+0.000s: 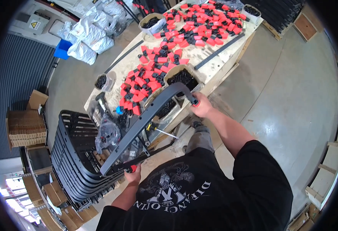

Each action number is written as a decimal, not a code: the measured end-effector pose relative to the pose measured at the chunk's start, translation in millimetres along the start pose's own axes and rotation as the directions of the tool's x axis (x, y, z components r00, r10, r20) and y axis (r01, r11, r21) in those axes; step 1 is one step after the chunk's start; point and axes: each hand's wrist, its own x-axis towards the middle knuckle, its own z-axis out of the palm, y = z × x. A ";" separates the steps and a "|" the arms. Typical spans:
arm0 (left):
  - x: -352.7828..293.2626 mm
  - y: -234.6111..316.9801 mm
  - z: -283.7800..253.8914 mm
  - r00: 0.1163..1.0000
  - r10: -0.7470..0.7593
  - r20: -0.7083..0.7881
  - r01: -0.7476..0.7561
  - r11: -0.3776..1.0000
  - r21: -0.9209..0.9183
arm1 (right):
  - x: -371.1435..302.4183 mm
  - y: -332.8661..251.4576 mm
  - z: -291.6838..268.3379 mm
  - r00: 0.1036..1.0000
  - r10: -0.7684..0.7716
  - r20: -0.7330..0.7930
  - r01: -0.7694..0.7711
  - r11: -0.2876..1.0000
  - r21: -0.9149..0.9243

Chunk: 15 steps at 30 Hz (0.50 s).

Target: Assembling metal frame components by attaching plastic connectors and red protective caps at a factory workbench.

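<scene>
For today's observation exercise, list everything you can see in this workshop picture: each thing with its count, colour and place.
Curved frame: one, grey, held across the bench's near end.
Red clips: many, red and black, scattered over the bench.
Workbench: one, pale wood, upper centre.
Tubs of small parts: at least three, white with black contents, on the bench.
Straight bars: two, black, lying on the bench.
Stacked chair shells: one stack, black, left of the person.
Screwdriver: one, metal shaft, bench's near edge.
Plastic bags: several, silvery, upper left floor.
Cardboard boxes: several, brown, far left.
Left hand: grips frame's lower end.
Right hand: grips frame's upper end.
</scene>
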 end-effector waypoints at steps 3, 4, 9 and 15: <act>-8.8 -8.4 1.9 0.995 -0.092 -0.034 0.085 0.983 -0.166 | -0.2 -12.7 2.6 0.996 0.002 -0.085 0.008 0.993 0.120; -7.0 -2.7 2.3 0.995 -0.093 -0.045 0.083 0.980 -0.182 | -1.3 -19.0 -2.4 0.996 -0.015 -0.086 0.024 0.994 0.109; -9.7 -2.1 -1.1 0.992 -0.093 -0.079 0.083 0.989 -0.125 | -14.2 -29.4 -17.6 0.993 0.112 0.043 -0.115 0.989 0.088; -6.8 -22.7 2.5 0.995 -0.004 -0.101 -0.028 0.949 -0.315 | -36.9 -139.5 -77.7 0.953 0.013 -0.304 0.092 0.939 0.330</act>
